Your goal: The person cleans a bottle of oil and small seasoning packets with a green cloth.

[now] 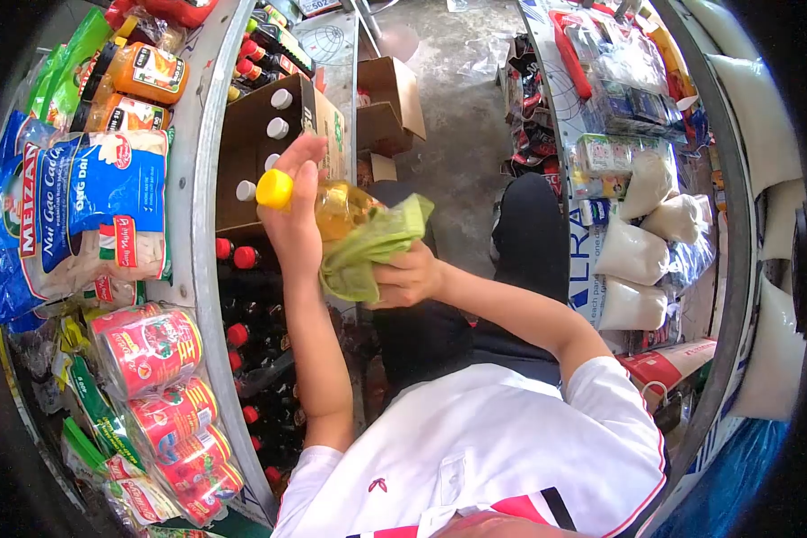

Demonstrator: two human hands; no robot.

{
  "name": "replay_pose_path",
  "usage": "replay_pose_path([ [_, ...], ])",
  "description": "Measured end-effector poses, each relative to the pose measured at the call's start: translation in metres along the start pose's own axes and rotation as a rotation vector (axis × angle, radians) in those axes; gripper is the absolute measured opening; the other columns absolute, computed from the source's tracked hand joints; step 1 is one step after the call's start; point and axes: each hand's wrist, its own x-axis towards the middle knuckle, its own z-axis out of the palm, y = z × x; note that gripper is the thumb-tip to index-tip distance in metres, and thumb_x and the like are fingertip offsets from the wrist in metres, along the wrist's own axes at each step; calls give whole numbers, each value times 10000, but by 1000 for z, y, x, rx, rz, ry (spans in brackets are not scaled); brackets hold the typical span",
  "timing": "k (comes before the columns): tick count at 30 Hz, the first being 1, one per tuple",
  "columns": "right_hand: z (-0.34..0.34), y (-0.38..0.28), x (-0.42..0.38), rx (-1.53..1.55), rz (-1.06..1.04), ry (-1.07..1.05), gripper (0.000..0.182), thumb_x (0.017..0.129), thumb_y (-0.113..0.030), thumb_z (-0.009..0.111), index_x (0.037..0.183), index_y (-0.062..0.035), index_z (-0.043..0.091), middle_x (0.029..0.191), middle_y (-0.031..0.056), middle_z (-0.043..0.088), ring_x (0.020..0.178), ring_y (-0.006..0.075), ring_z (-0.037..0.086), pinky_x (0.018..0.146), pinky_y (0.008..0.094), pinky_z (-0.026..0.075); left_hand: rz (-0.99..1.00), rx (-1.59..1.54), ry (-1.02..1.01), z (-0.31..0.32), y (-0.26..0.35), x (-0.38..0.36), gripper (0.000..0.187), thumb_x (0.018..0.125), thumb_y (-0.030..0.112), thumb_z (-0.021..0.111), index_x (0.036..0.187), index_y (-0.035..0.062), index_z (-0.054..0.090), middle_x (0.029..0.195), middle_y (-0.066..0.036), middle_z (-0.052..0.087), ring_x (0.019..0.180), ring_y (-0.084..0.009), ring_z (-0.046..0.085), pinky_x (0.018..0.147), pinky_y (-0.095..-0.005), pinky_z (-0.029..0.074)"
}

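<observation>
Left hand (294, 224) fingers wrapped round oil bottle (336, 208), lying level, cap leftward; right hand (408, 278) fingers clutching green cloth (372, 247).

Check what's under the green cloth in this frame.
The green cloth wraps the body of a yellow-capped oil bottle, pressed on by the right hand. The left hand holds the neck. The bottle's lower part is hidden.

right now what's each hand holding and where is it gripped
The left hand grips the oil bottle at its neck, just below the yellow cap. The right hand holds a green cloth bunched against the bottle's body.
</observation>
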Motion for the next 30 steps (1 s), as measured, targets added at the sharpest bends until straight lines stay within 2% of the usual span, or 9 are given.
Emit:
replay_pose_path([
  [6,6,1,1,-74,31,14,330,715,-371,798,997,-202,778,1228,-28,694,1197,219,615,1035,516,486,-79,39,-60,-2,-4,21,432,1029,268,576,1312,-55,619,1189,-173,720,1115,-232,683,1007,-379,512],
  [9,-3,-1,-37,-55,-16,-234,343,758,-335,794,1077,-210,777,1297,11,684,1283,228,595,1127,417,437,-98,-17,-69,3,0,23,356,1020,207,597,1261,-49,654,1157,-153,735,1083,-203,696,994,-338,514],
  [12,-8,1,-55,-13,6,-389,297,767,-333,787,1043,-226,772,1254,6,695,1289,233,593,1127,424,436,-102,-86,-74,12,4,17,267,996,107,613,1195,-51,693,1113,-138,751,1039,-177,710,987,-299,519],
  [18,-17,20,19,-119,-20,86,256,734,-229,788,978,-175,733,1214,59,623,1150,294,612,1005,569,484,-75,-4,-224,23,11,16,217,959,47,614,1131,-26,723,1097,-114,762,1042,-144,696,940,-278,516],
  [21,-14,17,59,3,383,295,378,663,-46,728,1036,-73,677,1219,212,573,1120,402,603,972,557,488,-107,-63,-216,16,6,21,218,949,33,606,1126,-26,718,1113,-120,759,1069,-152,687,943,-285,515],
  [24,-8,27,74,243,581,449,450,694,-69,684,1136,-7,621,1211,209,612,1061,425,600,984,466,467,-128,-105,-225,9,1,20,238,932,28,599,1134,-37,705,1201,-151,728,1126,-180,668,1005,-314,502],
  [26,-20,32,94,335,689,457,395,798,-81,636,1183,4,610,1214,238,606,1108,396,612,987,440,490,-97,-127,-201,6,-1,11,279,920,42,601,1171,-30,698,1285,-166,689,1160,-192,653,1050,-339,485],
  [28,-24,48,92,938,1076,239,380,934,-151,504,1252,33,600,1236,211,645,1163,271,612,1003,395,476,-85,-39,-212,3,6,4,348,880,38,604,1213,-24,682,1422,-179,600,1298,-243,580,1131,-390,421],
  [30,-21,58,72,1106,1134,132,442,1044,-228,386,1327,50,581,1258,148,668,1163,177,603,1022,359,467,221,185,-265,-2,0,-3,426,830,16,603,1251,-25,659,1515,-174,516,1453,-297,437,1202,-440,325],
])
